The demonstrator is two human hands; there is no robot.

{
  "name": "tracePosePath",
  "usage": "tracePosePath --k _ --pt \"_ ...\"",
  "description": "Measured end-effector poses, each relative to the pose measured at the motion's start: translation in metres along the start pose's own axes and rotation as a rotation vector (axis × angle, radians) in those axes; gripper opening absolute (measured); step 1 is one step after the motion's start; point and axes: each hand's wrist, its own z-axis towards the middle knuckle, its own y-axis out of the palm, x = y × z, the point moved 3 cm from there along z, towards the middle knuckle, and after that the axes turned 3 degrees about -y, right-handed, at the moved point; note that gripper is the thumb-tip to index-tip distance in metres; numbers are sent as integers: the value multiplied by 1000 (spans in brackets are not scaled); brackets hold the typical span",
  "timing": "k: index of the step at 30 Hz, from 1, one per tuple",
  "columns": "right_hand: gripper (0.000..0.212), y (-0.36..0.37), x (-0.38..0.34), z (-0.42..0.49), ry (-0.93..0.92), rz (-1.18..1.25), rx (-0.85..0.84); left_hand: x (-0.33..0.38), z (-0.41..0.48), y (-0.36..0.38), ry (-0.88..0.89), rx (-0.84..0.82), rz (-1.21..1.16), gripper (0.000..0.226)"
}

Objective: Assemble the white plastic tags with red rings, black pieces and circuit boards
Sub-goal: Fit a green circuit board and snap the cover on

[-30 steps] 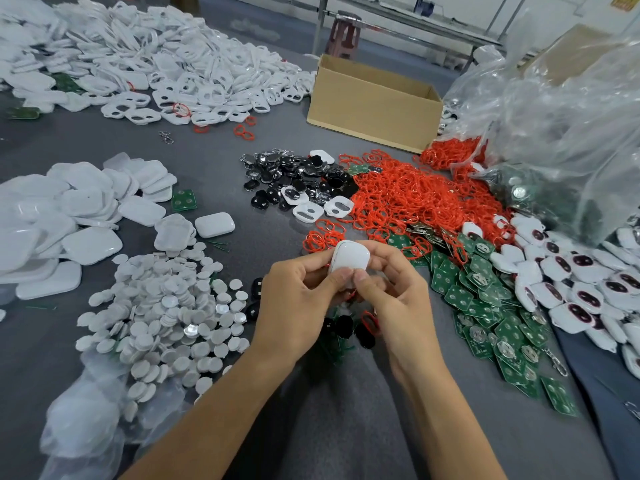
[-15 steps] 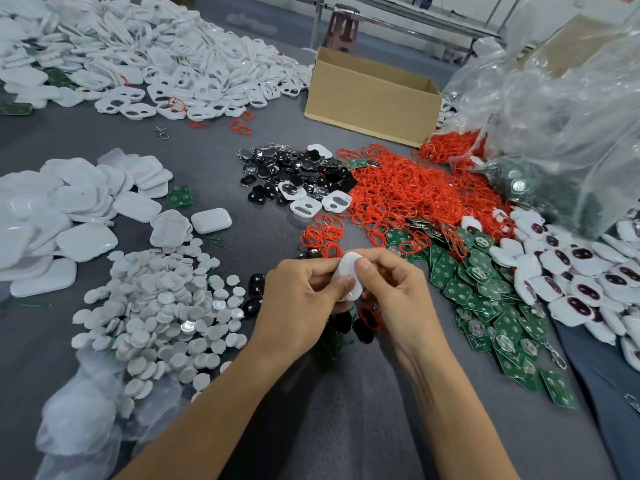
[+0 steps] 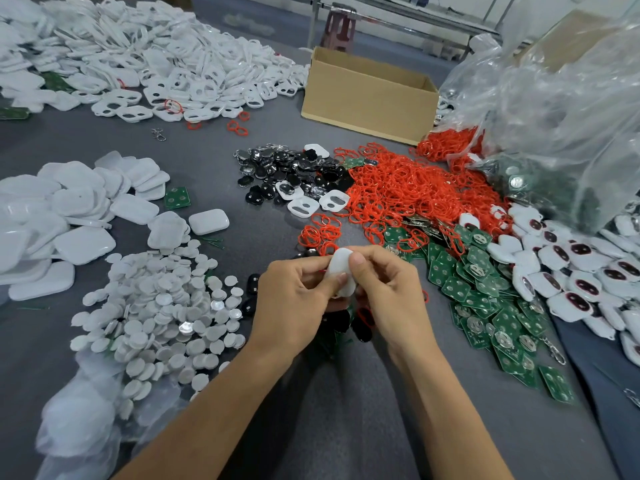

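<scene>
**White plastic tag pinched between both hands over the bench**

White plastic tag (image 3: 341, 271) sits between the two hands, raised just above the grey bench (image 3: 242, 209) near the middle of the view. It is tilted so that its smooth, rounded face shows. The left hand (image 3: 294, 299) grips it from the left, fingers curled, with the thumb tip pressed on the lower part of the face. The right hand (image 3: 388, 292) pinches it from the right, its thumb on the upper edge and its other fingers curled behind. What lies on the hidden side of the tag cannot be told.

Just beyond the hands lies a broad heap of red rings (image 3: 398, 192), a few of them loose near the fingertips. To the left of that heap is a cluster of black pieces (image 3: 294, 171), with a few white frames lying among them. Green circuit boards (image 3: 485, 289) spread out to the right of the right hand. Further right is a row of white tags with dark centres (image 3: 571, 271).

On the left are round white discs (image 3: 156, 313), partly spilling from a clear bag. Behind them is a stack of flat white shells (image 3: 69, 216). A large heap of white frames (image 3: 156, 57) fills the far left. A cardboard box (image 3: 367, 98) stands at the far side. A big crumpled plastic bag (image 3: 554, 116) rises on the right.
</scene>
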Motion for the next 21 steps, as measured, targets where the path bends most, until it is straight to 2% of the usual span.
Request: tracePosePath --k 3,6,9,13,18,21 --pt "18 -1 0 -1 51 100 -52 -2 3 -2 -110 -8 -145 18" --pt "14 -3 -3 -1 68 114 -57 0 2 -2 -159 -86 -195 24" --pt "15 -4 -5 -1 42 59 -1 3 1 -1 -155 -129 -205 28" --pt "14 1 -7 -2 -16 -13 23 2 1 -2 -99 -50 -139 28" --pt "13 2 -14 -6 -223 -106 183 4 0 -3 -59 24 -129 25" --pt "24 0 -18 -9 -397 -214 229 5 1 -3 -121 29 -221 38"
